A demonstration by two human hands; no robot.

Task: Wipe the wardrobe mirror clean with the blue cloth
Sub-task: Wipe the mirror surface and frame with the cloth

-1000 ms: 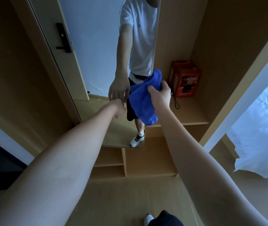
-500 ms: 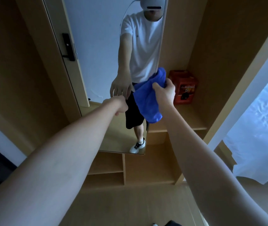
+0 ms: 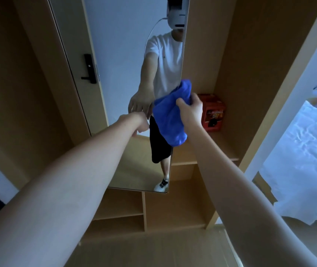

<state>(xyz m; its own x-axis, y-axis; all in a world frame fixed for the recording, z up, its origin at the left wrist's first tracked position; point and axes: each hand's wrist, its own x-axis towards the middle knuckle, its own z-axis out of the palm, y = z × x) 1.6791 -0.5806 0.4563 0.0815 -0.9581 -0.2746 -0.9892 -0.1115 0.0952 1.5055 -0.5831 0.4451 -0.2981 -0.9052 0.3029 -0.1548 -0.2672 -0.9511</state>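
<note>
While both arms reach forward, my right hand (image 3: 191,110) grips the bunched cloth (image 3: 170,120) near its top, thumb on the near side and fingers curled round the far side. Cloth sits just past frame centre, toward 1 o'clock, hanging down from the grip; its upper fold overlaps the right edge of the mirror (image 3: 126,54). Whether it presses on the glass I cannot tell.

Left hand (image 3: 141,122) is at the glass, at 9 o'clock from the cloth. Its fingers bend away from the camera and meet their own reflection; it holds nothing that I can see, and whether they are clenched or loose I cannot tell.

Mirror is a tall panel on the wardrobe, running from 12 o'clock down past centre. It reflects a person in a white shirt and dark shorts, plus a door with a black handle.

Red box (image 3: 212,114) stands on a shelf (image 3: 221,149) at 3 o'clock from the cloth. Bed (image 3: 304,160) with white sheets lies at far 3 o'clock.
</note>
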